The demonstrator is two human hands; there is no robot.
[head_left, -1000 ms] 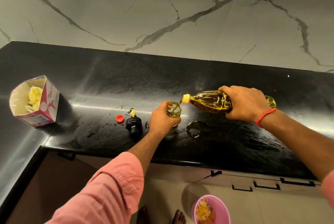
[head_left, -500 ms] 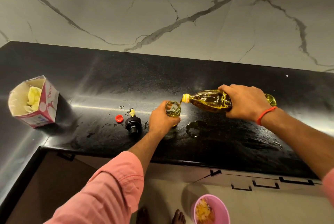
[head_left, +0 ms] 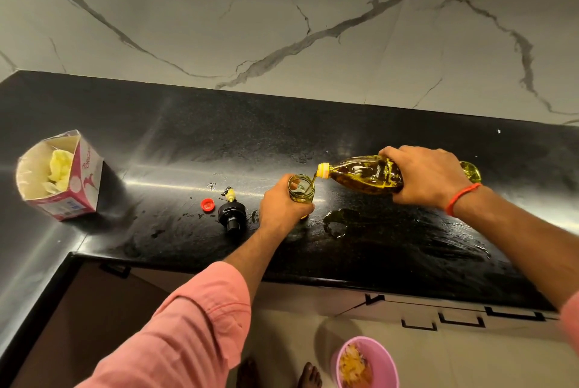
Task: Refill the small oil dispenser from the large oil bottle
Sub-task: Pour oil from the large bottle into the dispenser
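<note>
Two sets of fingers grip: left (head_left: 283,205) steadies dispenser (head_left: 301,188), right (head_left: 426,174) pours bottle (head_left: 363,176); next, level it before overflow.

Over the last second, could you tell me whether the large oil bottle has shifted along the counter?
No. The large oil bottle keeps its place: its mouth sits just right of the small dispenser, as before, with the red cap equally far left.

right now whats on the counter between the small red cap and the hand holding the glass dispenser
In the head view, the black pump top with a yellow nozzle lies between the small red cap and the left hand.
</note>
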